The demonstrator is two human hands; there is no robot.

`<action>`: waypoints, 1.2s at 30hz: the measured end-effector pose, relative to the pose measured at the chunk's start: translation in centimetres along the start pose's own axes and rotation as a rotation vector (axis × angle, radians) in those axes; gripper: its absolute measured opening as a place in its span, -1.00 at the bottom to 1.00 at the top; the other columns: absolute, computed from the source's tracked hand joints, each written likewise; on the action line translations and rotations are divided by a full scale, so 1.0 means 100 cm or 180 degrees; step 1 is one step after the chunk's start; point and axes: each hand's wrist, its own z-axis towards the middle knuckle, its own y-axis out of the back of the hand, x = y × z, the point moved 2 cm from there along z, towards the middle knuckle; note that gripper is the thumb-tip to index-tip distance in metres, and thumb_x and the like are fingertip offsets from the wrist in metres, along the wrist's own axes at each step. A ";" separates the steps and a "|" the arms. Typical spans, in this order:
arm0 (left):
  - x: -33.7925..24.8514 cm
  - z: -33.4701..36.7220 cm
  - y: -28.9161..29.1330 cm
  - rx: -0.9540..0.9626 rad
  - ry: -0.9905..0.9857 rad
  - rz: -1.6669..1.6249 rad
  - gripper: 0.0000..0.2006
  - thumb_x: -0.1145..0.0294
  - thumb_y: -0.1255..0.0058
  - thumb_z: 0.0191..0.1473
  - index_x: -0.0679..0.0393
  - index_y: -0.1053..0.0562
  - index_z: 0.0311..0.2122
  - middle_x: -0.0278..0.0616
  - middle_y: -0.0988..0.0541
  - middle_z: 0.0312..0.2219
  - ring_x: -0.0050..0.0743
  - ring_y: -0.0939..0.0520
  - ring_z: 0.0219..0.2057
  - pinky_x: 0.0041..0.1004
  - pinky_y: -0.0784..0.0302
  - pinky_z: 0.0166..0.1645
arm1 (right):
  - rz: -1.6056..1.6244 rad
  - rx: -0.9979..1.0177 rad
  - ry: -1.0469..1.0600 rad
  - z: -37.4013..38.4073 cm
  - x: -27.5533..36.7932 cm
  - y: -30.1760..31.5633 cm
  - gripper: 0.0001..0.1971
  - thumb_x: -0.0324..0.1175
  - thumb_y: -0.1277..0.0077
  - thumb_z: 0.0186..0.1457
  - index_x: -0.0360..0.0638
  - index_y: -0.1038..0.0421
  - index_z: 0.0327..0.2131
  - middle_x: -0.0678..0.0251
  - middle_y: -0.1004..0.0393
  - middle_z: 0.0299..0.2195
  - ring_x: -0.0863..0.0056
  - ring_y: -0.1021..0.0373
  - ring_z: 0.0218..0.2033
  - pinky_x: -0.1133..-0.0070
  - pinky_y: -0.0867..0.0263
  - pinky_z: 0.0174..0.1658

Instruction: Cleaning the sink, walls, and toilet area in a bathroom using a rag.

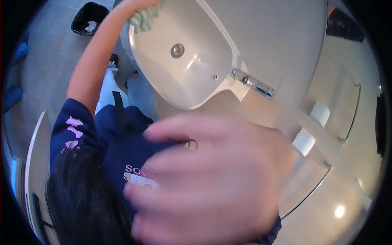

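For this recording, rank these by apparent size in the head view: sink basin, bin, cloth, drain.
1. White sink basin
2. Black bin and green-striped cloth: too alike to rank; the bin is also farther from the camera.
3. Metal drain

the navy shirt point(116, 153) has pink sleeve markings point(75, 131); trousers point(108, 90) are pale blue.

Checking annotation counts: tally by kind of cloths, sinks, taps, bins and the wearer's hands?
Cloths: 1, the green striped cloth
Sinks: 1, the white sink
Taps: 1, the chrome tap
Bins: 1, the black bin
Hands: 2, the left hand, cut by the upper edge, and the blurred right hand
Total: 6
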 end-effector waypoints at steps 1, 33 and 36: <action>-0.020 0.009 -0.009 0.0270 -0.0102 -0.0416 -0.58 0.49 0.10 -0.25 0.31 -0.34 -0.15 0.12 -0.46 -0.28 -0.08 -0.47 -0.19 -0.35 -0.35 -0.11 | -0.0188 -0.0063 -0.0226 0.006 0.010 -0.005 -0.86 -0.42 0.05 -0.29 -0.14 -0.29 -0.52 0.38 -0.26 -0.61 0.46 -0.28 -0.56 0.47 -0.25 -0.33; 0.048 -0.138 -0.142 0.0030 0.0777 -0.5324 -0.60 0.02 0.42 0.10 0.05 -0.27 -0.09 -0.26 -0.39 -0.18 -0.31 -0.39 -0.13 -0.34 -0.23 0.05 | 0.0988 -0.1230 -0.0605 -0.111 -0.039 0.028 -0.79 -0.34 0.16 0.06 -0.22 -0.34 -0.25 0.01 -0.41 -0.42 0.22 -0.39 -0.38 0.16 -0.20 -0.13; 0.042 -0.110 -0.100 0.0090 0.2390 -0.6127 -0.65 0.07 0.32 0.08 0.04 -0.29 -0.13 -0.23 -0.38 -0.20 -0.29 -0.38 -0.13 -0.32 -0.23 0.04 | 0.1052 -0.1716 -0.1059 -0.137 -0.059 0.017 -0.70 -0.35 0.17 0.05 -0.31 -0.29 -0.16 -0.05 -0.39 -0.33 0.19 -0.38 -0.34 0.17 -0.18 -0.10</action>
